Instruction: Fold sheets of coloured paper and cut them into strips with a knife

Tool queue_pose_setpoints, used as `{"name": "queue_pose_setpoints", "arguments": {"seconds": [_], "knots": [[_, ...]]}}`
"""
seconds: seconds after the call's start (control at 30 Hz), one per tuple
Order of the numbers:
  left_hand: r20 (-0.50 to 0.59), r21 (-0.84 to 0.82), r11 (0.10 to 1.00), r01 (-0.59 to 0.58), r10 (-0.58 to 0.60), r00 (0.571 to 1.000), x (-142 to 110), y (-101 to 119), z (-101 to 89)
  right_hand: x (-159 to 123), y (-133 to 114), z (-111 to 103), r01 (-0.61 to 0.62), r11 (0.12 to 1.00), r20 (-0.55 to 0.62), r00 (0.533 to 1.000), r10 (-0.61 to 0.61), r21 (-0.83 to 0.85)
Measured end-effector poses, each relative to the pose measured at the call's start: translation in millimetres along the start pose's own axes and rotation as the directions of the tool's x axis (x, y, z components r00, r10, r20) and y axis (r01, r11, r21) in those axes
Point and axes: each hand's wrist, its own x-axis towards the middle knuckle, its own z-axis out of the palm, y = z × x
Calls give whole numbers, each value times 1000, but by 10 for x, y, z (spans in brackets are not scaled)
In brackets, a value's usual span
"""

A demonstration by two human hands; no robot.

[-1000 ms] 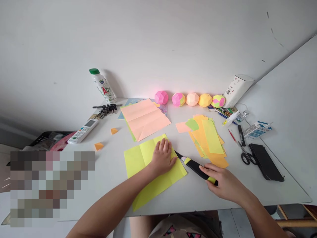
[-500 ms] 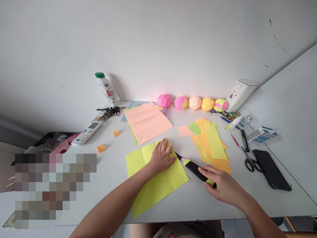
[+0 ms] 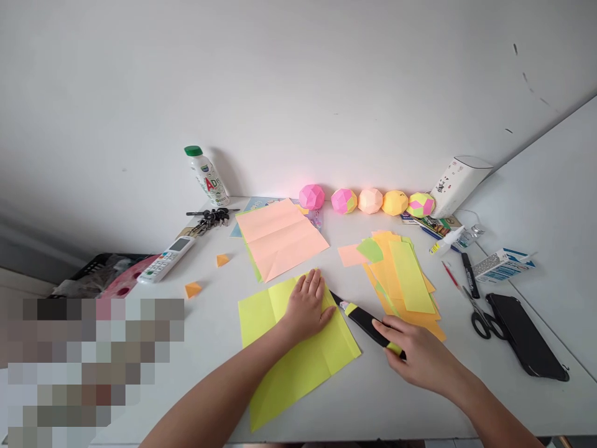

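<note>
A yellow-green sheet of paper (image 3: pixel 298 373) with crease lines lies on the table in front of me, a narrow strip folded along its right edge. My left hand (image 3: pixel 308 305) rests flat on its upper right part, fingers stretched out. In my right hand (image 3: pixel 415 354) is a black and yellow utility knife (image 3: pixel 368 323), gripped round its handle. Its dark blade points up and left, close to the sheet's right edge beside my left fingers. Whether the blade touches the paper I cannot tell.
Peach paper (image 3: pixel 282 239) lies behind the sheet, and orange and green offcuts (image 3: pixel 387 274) to the right. Several faceted paper balls (image 3: pixel 370 201) line the wall. Scissors (image 3: pixel 485 320) and a black case (image 3: pixel 529 339) lie far right. At left are a remote (image 3: pixel 166 260) and a bottle (image 3: pixel 208 177).
The camera view has tilted slightly, so everything sits a little lower in the picture. Both hands, the knife and the sheet keep nearly the same places relative to one another.
</note>
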Motion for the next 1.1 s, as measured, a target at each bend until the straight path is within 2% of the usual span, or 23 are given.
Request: {"name": "queue_pose_setpoints", "arguments": {"seconds": [0.4, 0.53, 0.73, 1.1], "knots": [[-55, -53, 999, -13, 10, 998, 0, 0, 64, 239, 40, 9, 14, 1000, -26, 1000, -14, 5], [-65, -62, 998, 10, -14, 998, 7, -8, 79, 304, 34, 8, 1, 1000, -2, 1000, -1, 8], [-38, -76, 997, 14, -17, 999, 10, -23, 94, 343, 24, 13, 22, 1000, -13, 1000, -22, -21], [-52, -136, 990, 28, -35, 998, 3, -20, 126, 468, 42, 37, 35, 999, -53, 998, -37, -27]]}}
